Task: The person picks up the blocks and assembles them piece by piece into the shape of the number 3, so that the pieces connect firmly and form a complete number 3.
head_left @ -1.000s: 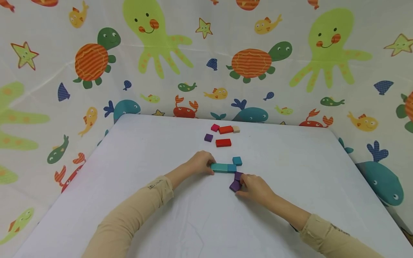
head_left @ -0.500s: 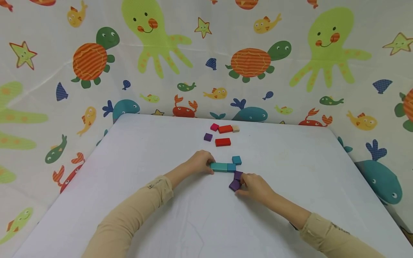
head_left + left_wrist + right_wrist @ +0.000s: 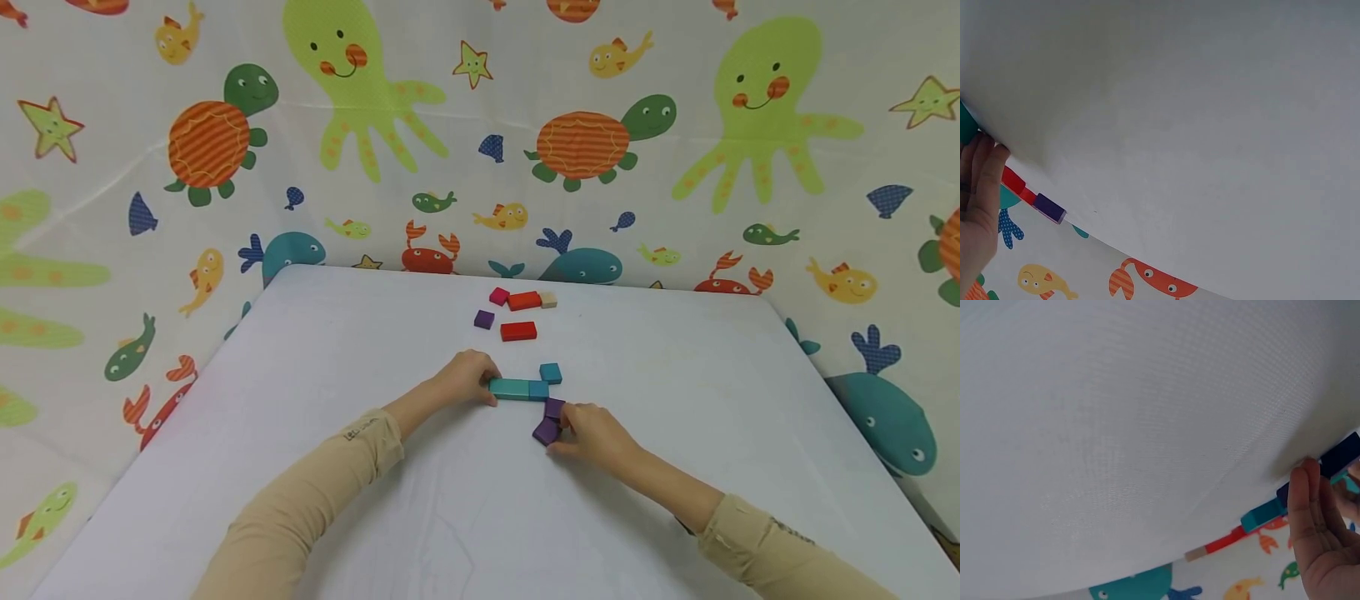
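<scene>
In the head view, the blocks lie on a white desk, well in from its left and right edges. The left hand pinches the left end of a teal block, fingers and thumb on either side. A blue block adjoins its other end, and a blue cube sits just behind. The right hand is nearly closed, pinching the nearer of 2 touching purple blocks. Towards the far edge lie 2 red blocks, a pink cube, a cream cube and a purple cube.

In the left wrist view, the fingertips meet the teal block, which is partly out of frame.

In the right wrist view, the fingers reach dark purple blocks; the thumb's hold cannot be told there.
</scene>
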`<state>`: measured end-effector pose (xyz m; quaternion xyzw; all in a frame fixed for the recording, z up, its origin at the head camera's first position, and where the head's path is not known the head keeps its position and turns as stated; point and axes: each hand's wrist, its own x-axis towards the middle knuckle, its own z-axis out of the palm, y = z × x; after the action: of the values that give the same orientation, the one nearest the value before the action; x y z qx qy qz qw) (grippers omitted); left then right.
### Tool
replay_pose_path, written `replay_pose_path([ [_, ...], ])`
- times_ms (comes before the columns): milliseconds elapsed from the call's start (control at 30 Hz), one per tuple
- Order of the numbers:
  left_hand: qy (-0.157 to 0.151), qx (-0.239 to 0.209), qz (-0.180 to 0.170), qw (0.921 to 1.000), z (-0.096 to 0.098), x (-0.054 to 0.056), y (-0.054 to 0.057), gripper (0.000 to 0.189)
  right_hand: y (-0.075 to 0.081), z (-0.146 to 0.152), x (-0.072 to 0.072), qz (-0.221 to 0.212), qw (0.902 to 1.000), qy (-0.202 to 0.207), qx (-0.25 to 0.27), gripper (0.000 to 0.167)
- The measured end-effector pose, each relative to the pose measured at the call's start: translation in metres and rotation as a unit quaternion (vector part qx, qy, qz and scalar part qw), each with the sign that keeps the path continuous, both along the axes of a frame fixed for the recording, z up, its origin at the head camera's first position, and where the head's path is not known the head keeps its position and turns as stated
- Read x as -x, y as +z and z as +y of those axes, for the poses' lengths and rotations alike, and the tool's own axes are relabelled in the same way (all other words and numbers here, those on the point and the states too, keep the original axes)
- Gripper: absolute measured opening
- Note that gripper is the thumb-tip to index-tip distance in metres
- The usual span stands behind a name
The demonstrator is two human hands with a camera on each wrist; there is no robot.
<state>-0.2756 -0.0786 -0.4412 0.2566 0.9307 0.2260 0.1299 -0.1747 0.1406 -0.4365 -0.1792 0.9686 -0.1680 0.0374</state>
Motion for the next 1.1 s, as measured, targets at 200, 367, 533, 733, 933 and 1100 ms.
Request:
replay_pose_path([
  [200, 0.001, 0.001, 0.0, 1.0, 0.001, -0.001, 0.0, 0.04, 0.004, 0.004, 0.002, -0.024, 0.9995, -0.011, 0.017, 0.032],
  [367, 0.003, 0.009, -0.001, 1.0, 0.002, -0.002, 0.002, 0.042, 0.009, 0.01, 0.007, -0.028, 0.999, -0.007, 0.035, 0.03],
  [533, 0.003, 0.01, 0.002, 0.9999, 0.003, -0.002, 0.002, 0.045, 0.016, 0.014, 0.02, -0.022, 0.998, 0.0, 0.059, 0.029],
  [733, 0.003, 0.011, 0.007, 0.9999, 0.003, -0.002, 0.003, 0.046, 0.024, 0.02, 0.04, 0.012, 0.9967, -0.006, 0.079, 0.03],
  [933, -0.004, 0.014, 0.011, 0.9998, 0.002, -0.002, 0.003, 0.049, 0.025, 0.02, 0.056, 0.032, 0.9957, -0.002, 0.086, 0.028],
  [1100, 0.012, -0.013, -0.017, 0.9997, -0.003, -0.001, 0.001, 0.058, 0.021, 0.015, 0.066, 0.026, 0.9974, -0.002, 0.068, 0.026],
])
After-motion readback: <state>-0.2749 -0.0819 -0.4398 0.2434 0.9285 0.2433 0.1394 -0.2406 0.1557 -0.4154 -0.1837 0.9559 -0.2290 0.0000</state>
